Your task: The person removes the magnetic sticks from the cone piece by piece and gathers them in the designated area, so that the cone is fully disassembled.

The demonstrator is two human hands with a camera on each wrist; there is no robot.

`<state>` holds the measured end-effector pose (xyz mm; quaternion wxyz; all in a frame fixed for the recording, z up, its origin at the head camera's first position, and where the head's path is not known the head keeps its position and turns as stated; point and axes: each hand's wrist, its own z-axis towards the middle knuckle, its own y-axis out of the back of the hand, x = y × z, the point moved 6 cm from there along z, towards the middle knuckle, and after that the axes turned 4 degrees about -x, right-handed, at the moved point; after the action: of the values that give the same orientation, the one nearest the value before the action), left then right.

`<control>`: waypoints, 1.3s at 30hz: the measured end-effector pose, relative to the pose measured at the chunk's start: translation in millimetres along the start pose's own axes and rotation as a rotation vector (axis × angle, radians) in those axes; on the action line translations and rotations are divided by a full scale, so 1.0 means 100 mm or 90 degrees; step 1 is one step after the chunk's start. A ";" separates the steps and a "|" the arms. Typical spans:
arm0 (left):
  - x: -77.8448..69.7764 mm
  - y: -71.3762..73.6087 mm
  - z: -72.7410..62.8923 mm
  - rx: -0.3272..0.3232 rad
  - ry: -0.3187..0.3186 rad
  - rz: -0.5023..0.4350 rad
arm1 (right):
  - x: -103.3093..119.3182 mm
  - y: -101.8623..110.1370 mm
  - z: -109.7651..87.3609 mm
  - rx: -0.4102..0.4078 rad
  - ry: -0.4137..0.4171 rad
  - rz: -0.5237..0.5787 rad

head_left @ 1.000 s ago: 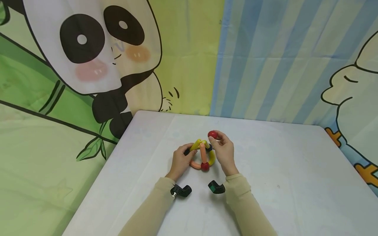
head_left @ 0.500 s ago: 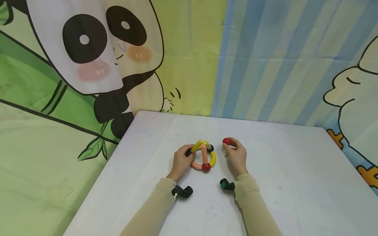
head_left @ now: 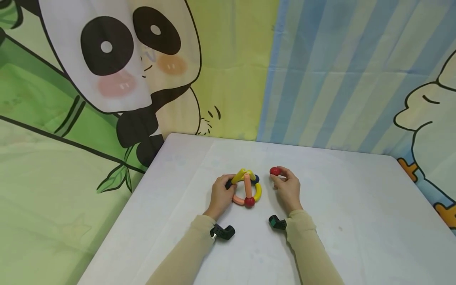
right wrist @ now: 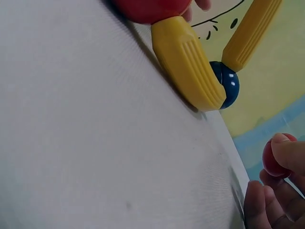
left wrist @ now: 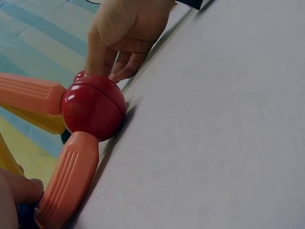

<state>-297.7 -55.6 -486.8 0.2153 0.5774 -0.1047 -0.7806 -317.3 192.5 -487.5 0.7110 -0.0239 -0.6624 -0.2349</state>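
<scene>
On the table stands a toy structure of rods and balls, its curved yellow rod (head_left: 258, 192) and curved orange rod (left wrist: 66, 183) forming a ring. A straight orange rod (head_left: 247, 186) and yellow rods (head_left: 239, 175) lean together at the top. A red ball (head_left: 249, 202) joins the ring in front, a blue ball (head_left: 255, 179) at the back right. My left hand (head_left: 221, 194) holds the structure by a dark blue ball (head_left: 228, 184) on its left side, partly hidden by the fingers. To the right, apart from it, my right hand (head_left: 289, 190) pinches a loose red ball (head_left: 274, 171) between thumb and fingers.
The white table (head_left: 349, 206) extends on both sides and ends at a cloth backdrop (head_left: 231, 79) printed with a panda and stripes. Black wrist cameras (head_left: 224, 232) stick out from both sleeves, low over the table.
My right hand has moved away from the structure's top to the right, carrying the loose red ball. The left hand keeps its hold on the structure, which stays put.
</scene>
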 end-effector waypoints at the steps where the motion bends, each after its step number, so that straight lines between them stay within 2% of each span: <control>1: 0.01 0.00 0.00 0.000 0.002 0.003 | 0.01 -0.01 0.01 0.000 0.006 -0.015; 7: 0.04 -0.01 0.00 -0.010 0.007 0.012 | -0.01 -0.03 0.13 0.018 0.018 -0.096; 16: 0.04 -0.01 0.02 -0.013 0.006 0.007 | -0.08 -0.02 0.27 0.072 0.011 -0.147; 28: 0.04 -0.01 0.01 -0.012 0.011 0.000 | -0.08 -0.03 0.28 0.043 0.022 -0.187; 39: 0.03 0.01 0.01 -0.019 0.008 -0.012 | -0.07 -0.04 0.26 0.038 0.005 -0.189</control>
<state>-299.3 -57.7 -488.9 0.2175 0.5801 -0.0864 -0.7802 -343.5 199.8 -492.4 0.6717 0.0961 -0.6624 -0.3175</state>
